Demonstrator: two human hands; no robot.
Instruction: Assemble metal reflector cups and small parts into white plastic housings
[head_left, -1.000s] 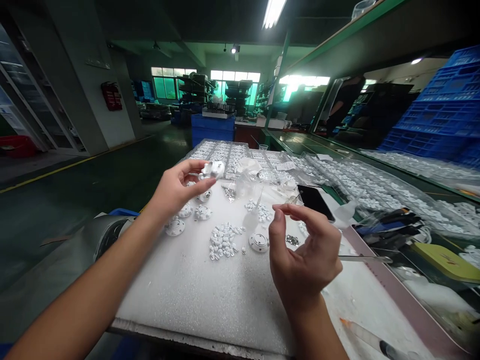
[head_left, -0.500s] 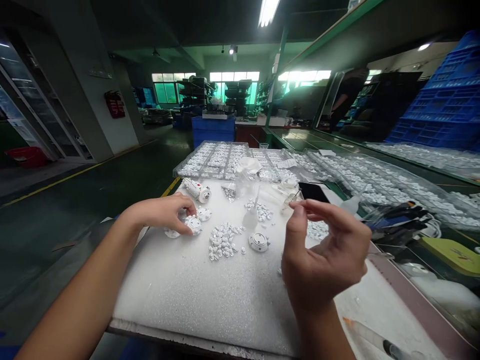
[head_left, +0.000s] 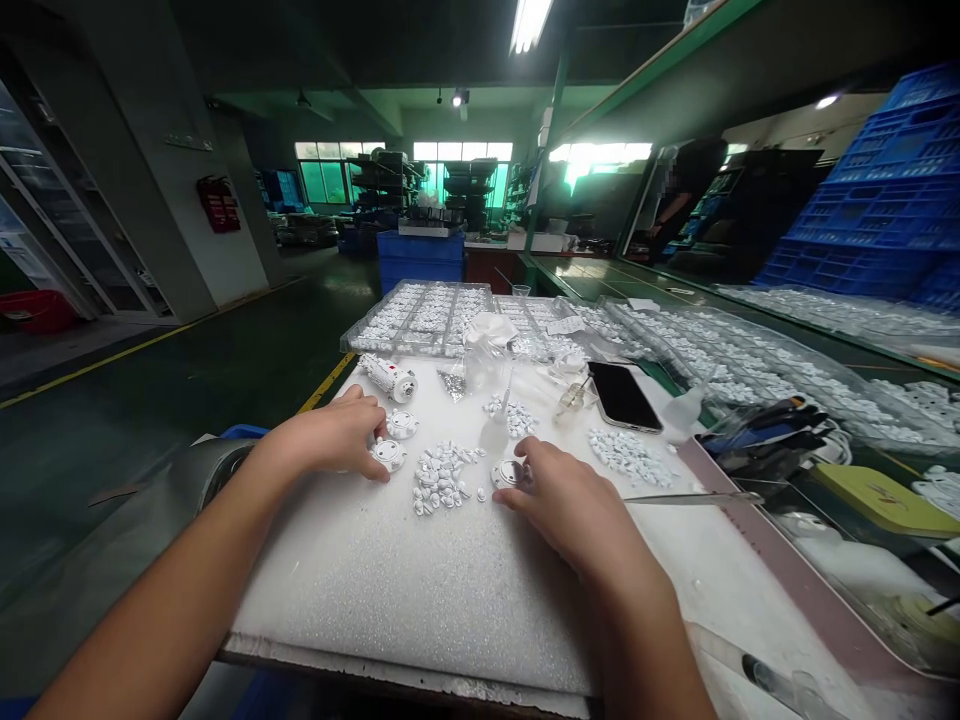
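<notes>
On the white foam-topped table [head_left: 420,600], my left hand [head_left: 334,435] curls its thumb and fingers round a white round part [head_left: 388,456] with small dark holes. Another such round part [head_left: 403,424] lies just behind it. My right hand [head_left: 566,490] grips the edge of a third round part [head_left: 508,474], thumb in front and fingers behind. Between the hands is a pile of small white pieces [head_left: 442,480]. A clear squeeze bottle with a thin nozzle [head_left: 495,432] stands behind the right hand's part, next to more small pieces [head_left: 521,418].
A white cylinder model [head_left: 386,378] lies at the back left. A phone [head_left: 625,396], scattered small pieces [head_left: 630,455] and a thin metal tool [head_left: 690,498] are on the right. Trays of white parts [head_left: 427,315] line the back. Black-and-blue pliers [head_left: 757,430] lie beyond the right edge.
My right hand has come down and leftward from its raised pinch onto the round part at the middle. My left hand stays about where it was, on its round part.
</notes>
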